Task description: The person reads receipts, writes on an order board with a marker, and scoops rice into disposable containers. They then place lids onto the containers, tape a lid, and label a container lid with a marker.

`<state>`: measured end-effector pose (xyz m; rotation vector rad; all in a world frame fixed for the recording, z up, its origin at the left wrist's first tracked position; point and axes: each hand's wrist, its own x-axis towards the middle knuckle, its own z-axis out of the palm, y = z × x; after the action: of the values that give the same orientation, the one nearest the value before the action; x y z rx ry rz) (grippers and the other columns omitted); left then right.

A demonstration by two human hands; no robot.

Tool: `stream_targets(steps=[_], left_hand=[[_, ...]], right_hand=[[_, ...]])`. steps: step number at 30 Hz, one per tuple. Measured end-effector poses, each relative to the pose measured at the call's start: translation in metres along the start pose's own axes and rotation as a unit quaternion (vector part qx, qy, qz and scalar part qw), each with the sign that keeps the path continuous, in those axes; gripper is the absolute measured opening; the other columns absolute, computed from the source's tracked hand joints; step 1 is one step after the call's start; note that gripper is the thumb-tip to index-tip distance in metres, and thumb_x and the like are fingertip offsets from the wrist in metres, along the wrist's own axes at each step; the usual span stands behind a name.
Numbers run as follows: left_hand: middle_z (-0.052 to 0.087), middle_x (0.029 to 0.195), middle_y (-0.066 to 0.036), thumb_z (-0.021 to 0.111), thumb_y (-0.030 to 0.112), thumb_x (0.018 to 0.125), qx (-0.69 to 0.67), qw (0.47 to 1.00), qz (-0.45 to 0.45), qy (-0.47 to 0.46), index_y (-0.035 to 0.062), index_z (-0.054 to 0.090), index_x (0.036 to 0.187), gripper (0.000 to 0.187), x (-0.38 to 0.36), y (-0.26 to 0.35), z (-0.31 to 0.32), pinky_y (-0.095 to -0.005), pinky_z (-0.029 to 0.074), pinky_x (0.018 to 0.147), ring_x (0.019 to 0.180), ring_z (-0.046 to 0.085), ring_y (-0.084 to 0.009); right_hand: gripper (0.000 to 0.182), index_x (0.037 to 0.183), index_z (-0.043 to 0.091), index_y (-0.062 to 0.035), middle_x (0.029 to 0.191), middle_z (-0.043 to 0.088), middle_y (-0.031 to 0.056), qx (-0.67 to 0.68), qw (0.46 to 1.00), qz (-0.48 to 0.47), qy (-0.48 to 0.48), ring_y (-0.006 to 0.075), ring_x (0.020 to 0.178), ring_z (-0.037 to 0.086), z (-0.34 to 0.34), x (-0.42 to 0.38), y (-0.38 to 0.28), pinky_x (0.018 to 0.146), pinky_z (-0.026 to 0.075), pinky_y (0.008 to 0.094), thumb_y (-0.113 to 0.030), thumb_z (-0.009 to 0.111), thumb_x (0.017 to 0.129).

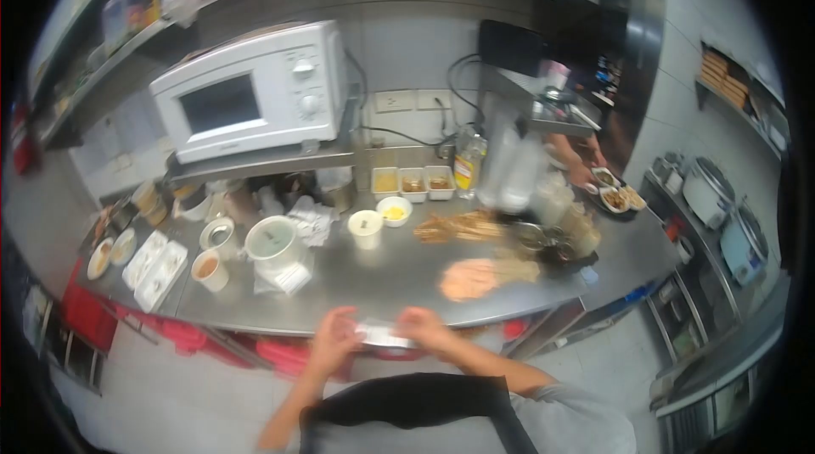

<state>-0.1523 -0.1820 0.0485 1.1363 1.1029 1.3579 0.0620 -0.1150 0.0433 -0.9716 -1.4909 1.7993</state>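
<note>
At lower centre of the frame, a thin white slip (pixel 384 336) was in front of the steel counter (pixel 361 284) — seemingly held by both ends to keep it flat. The left hand (pixel 340 333) was partly closed, fingers apparently pinching one end; the right hand (pixel 422 327), blurred, was likewise curled on the other. A round plastic tub (pixel 273 240), left of centre, and slender brown sticks (pixel 463 227), right of centre, presumably sat there for easy reach

We note one small white item (pixel 384 336), blurred, its material unclear, held crosswise between our left hand (pixel 340 332) and right hand (pixel 423 328).
</note>
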Motion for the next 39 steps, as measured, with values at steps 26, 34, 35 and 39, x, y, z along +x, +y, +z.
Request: stream_targets(steps=[26,34,35,39], left_hand=[[0.059,0.067,-0.003,0.064,0.004,0.082,0.122,0.657,-0.113,-0.735,0.0026,0.055,0.088,0.011,-0.241,-0.062,0.23,-0.0231,0.044,0.049,0.055,0.054,-0.0093],[0.058,0.064,-0.003,0.066,0.003,0.081,0.061,0.652,-0.09,-0.751,0.0019,0.053,0.082,0.013,-0.422,-0.067,0.287,-0.0208,0.043,0.046,0.049,0.051,-0.0078],[0.057,0.064,-0.003,0.066,0.003,0.081,0.053,0.636,-0.092,-0.765,0.0021,0.053,0.082,0.013,-0.447,-0.062,0.296,-0.0209,0.043,0.045,0.049,0.051,-0.0078],[0.056,0.061,-0.004,0.066,0.005,0.081,0.02,0.596,-0.077,-0.799,0.002,0.055,0.082,0.011,-0.515,-0.037,0.326,-0.0221,0.04,0.047,0.05,0.051,-0.0091]], right_hand=[[0.023,0.097,0.065,-0.0043,0.098,0.062,0.0126,-0.319,0.735,-0.015,0.599,0.0327,0.088,0.06,0.211,-0.484,0.111,0.078,0.048,0.0374,-0.001,0.056,0.077],[0.028,0.095,0.067,-0.0054,0.099,0.063,0.01,-0.379,0.635,0.011,0.673,0.0304,0.09,0.061,0.279,-0.661,0.14,0.079,0.049,0.0355,0.005,0.055,0.071],[0.029,0.095,0.067,-0.0056,0.1,0.063,0.0097,-0.387,0.636,0.038,0.666,0.0301,0.09,0.061,0.291,-0.682,0.138,0.079,0.049,0.0351,0.005,0.055,0.071],[0.033,0.097,0.066,-0.0065,0.104,0.063,0.0079,-0.377,0.613,0.088,0.689,0.0294,0.092,0.061,0.332,-0.733,0.129,0.08,0.05,0.0336,0.006,0.055,0.07]])
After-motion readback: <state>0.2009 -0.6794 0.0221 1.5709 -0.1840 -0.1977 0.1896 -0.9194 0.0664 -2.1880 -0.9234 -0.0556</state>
